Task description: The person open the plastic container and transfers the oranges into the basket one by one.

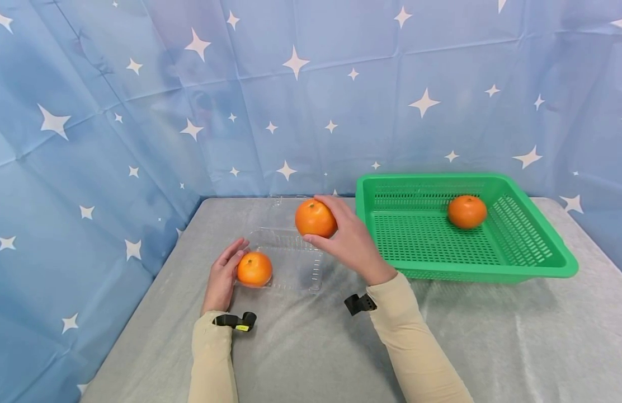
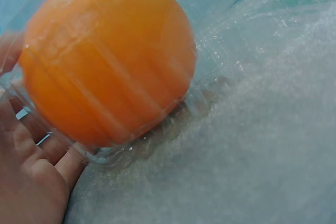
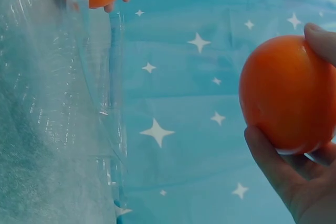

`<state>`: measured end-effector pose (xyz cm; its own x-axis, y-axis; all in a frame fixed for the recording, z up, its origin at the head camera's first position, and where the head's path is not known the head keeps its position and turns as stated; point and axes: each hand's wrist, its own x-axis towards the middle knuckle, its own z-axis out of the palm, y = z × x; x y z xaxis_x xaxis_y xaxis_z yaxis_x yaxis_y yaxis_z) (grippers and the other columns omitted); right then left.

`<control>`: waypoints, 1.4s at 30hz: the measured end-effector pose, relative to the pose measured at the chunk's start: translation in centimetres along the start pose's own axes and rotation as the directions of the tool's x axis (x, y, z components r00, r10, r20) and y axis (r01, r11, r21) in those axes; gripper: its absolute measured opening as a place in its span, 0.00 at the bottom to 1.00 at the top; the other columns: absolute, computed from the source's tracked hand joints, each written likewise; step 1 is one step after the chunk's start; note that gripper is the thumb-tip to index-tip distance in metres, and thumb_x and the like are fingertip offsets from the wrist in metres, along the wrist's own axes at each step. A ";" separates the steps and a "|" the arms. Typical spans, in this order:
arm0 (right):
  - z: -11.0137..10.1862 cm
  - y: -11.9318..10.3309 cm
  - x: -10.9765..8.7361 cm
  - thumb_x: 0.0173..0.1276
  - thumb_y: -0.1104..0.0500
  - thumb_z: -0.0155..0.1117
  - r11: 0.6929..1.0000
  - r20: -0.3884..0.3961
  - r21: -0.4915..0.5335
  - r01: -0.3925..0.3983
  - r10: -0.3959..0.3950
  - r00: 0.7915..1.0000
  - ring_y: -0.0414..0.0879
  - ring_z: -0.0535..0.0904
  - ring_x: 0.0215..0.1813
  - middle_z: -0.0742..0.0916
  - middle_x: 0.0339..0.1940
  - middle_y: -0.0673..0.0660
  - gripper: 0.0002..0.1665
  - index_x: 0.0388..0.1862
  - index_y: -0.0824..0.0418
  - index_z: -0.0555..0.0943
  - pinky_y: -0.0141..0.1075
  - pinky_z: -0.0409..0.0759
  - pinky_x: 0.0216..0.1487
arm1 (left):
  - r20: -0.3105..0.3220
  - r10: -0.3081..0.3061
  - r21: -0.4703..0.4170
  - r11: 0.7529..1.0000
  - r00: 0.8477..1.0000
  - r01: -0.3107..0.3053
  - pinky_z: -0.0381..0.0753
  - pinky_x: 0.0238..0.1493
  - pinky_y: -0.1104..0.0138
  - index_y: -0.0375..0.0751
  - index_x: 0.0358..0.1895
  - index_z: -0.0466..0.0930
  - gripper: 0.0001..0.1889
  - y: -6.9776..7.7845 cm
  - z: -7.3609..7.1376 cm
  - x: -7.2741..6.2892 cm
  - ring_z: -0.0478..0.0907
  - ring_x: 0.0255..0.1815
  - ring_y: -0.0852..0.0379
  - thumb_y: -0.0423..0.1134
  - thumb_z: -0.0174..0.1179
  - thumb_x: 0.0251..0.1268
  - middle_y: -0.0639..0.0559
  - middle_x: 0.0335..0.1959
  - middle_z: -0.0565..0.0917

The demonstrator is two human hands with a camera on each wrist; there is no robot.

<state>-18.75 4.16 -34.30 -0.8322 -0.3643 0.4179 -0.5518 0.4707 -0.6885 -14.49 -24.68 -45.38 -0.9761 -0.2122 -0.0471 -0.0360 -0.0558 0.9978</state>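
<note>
A clear plastic container with its lid folded back lies on the table. One orange sits in its left end, seen through the ribbed wall in the left wrist view. My left hand holds the container's left side, close against that orange; some of its fingers are hidden. Above the container's right part, my right hand grips a second orange between thumb and fingers. In the right wrist view this held orange is raised apart from the container.
To the right stands a green perforated basket with one orange inside, near its back right. A grey cloth covers the table. Behind it hangs a blue curtain with white stars.
</note>
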 end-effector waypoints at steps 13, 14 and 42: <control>-0.6 0.0 -0.2 0.48 0.34 0.63 1.000 -0.035 -0.001 0.008 -0.008 0.999 0.44 0.66 0.59 0.67 0.62 0.44 0.42 0.63 0.38 0.62 0.44 0.76 0.43 | -0.009 0.005 0.018 1.000 1.000 -0.005 0.58 0.62 0.56 0.50 0.63 0.64 0.25 0.0 0.0 0.0 0.64 0.61 0.57 0.50 0.50 0.64 0.55 0.60 0.69; -0.7 0.0 -0.2 0.48 0.34 0.63 1.000 -0.036 -0.002 0.009 -0.009 0.999 0.44 0.66 0.59 0.67 0.62 0.44 0.42 0.63 0.39 0.62 0.44 0.76 0.43 | -0.009 0.006 0.019 1.000 1.000 -0.006 0.58 0.63 0.56 0.49 0.63 0.64 0.25 0.0 0.0 0.0 0.64 0.61 0.57 0.50 0.50 0.64 0.55 0.60 0.69; -1.8 0.6 -0.1 0.48 0.36 0.64 0.999 -0.086 0.038 0.020 -0.017 0.996 0.44 0.70 0.51 0.69 0.59 0.45 0.42 0.62 0.42 0.63 0.42 0.77 0.40 | -0.009 0.046 -0.006 0.999 0.999 -0.046 0.59 0.62 0.59 0.44 0.64 0.63 0.26 -0.1 0.1 0.0 0.65 0.61 0.57 0.48 0.50 0.64 0.53 0.60 0.69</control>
<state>-19.14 5.93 -33.70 -0.8242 -0.3016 0.4793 -0.5663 0.4324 -0.7017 -14.49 -24.55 -45.50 -0.9747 -0.2236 -0.0020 0.0099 -0.0520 0.9986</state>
